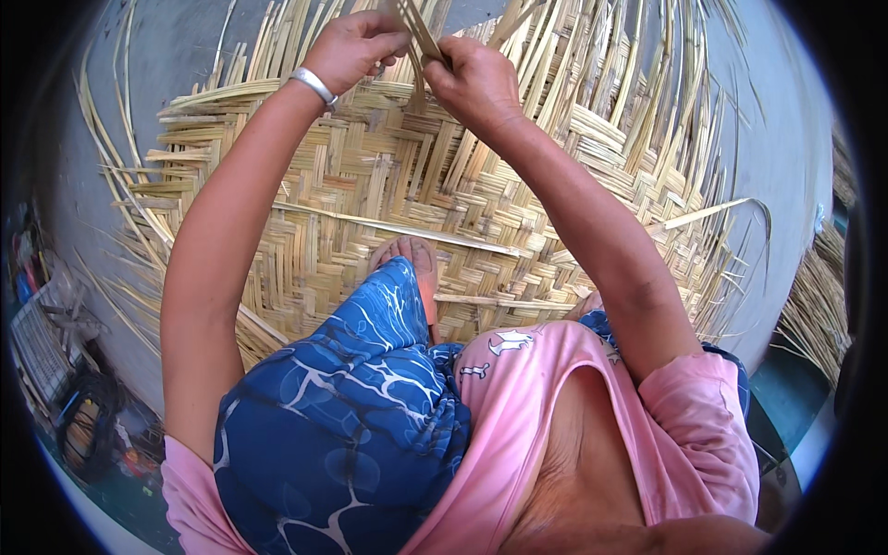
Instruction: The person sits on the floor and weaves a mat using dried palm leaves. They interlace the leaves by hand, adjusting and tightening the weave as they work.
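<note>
A large mat (356,185) of split, straw-coloured reed or cane strips lies on the floor in front of me, woven in a zigzag pattern. At its far side, my right hand (476,85) is closed in a fist round several flat reed strips (422,35) that rise from the weave. My left hand (359,48), with a silver bangle (314,85) at its wrist, is close beside it. Its thumb and fingers are pinched together at the edge of those same strips. The upper ends of the strips run out of the picture.
Loose unwoven ends (638,65) fan out from the mat's far and side edges over the grey floor (795,139). A single long strip (416,231) lies across the weave by my sandalled foot (407,252). Bundled stalks (814,296) are at the right; clutter with a black coil (88,416) is at the left.
</note>
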`<state>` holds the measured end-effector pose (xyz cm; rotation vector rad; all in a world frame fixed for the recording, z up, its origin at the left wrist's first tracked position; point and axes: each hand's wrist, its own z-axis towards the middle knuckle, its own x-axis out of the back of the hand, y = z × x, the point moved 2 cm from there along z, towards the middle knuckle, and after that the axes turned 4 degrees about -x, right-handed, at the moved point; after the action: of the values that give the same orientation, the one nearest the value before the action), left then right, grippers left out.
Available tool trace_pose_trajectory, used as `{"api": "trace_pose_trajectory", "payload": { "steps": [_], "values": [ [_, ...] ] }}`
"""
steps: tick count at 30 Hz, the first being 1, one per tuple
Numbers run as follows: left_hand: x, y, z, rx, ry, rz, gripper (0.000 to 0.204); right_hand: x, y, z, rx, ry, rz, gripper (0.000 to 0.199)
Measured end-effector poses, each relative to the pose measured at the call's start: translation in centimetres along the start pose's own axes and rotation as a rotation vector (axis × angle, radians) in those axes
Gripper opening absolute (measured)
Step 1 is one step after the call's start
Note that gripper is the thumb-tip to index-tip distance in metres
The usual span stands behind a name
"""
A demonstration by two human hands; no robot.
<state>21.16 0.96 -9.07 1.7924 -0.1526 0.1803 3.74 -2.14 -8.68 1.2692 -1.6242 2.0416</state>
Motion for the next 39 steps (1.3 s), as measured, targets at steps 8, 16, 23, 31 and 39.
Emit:
{"api": "trace_pose_trajectory", "payload": {
  "steps": [8, 16, 23, 31, 39],
  "values": [
    [-3.4, -4.4, 7.6, -0.071, -0.17, -0.255, 0.012, 0.6, -0.2, -1.8, 0.091, 0.13, 0.073, 0.012],
    [0.2, -6.4, 9.4, 0.234, -0.123, -0.311, 0.014, 0.9, -0.4, 0.1, 0.013, -0.07, 0.028, 0.02],
    [5.5, -7.6, 8.7, 0.223, 0.083, -0.228, 0.012, 0.3, -0.8, 2.4, -0.123, -0.208, -0.099, 0.023],
    [4.7, -7.0, 8.8, 0.172, 0.137, 0.444, 0.019, 0.4, -1.0, 2.4, -0.143, -0.215, -0.072, 0.017],
    [5.3, -5.0, 6.4, 0.304, -0.015, 0.301, 0.019, 0.5, -0.6, 2.2, -0.179, -0.21, -0.03, 0.015]
  ]
}}
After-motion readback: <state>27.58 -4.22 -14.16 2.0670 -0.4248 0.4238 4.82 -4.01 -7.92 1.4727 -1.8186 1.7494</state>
